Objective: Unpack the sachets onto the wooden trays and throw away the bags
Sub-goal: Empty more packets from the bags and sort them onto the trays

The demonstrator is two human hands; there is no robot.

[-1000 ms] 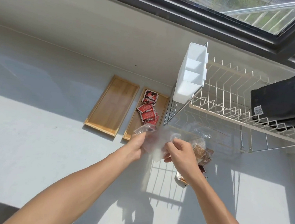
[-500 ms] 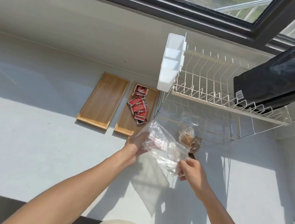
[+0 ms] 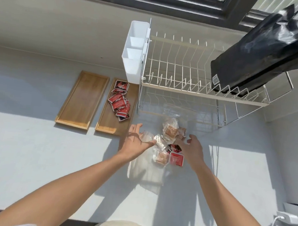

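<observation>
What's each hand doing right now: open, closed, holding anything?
Left hand: open, fingers spread, crumpled clear bag lying loose against its fingers.
Right hand: open, fingers relaxed beside the loose sachets, holding nothing.

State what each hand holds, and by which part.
Left hand carries the crumpled clear bag loosely on its spread fingers. Right hand holds nothing.
</observation>
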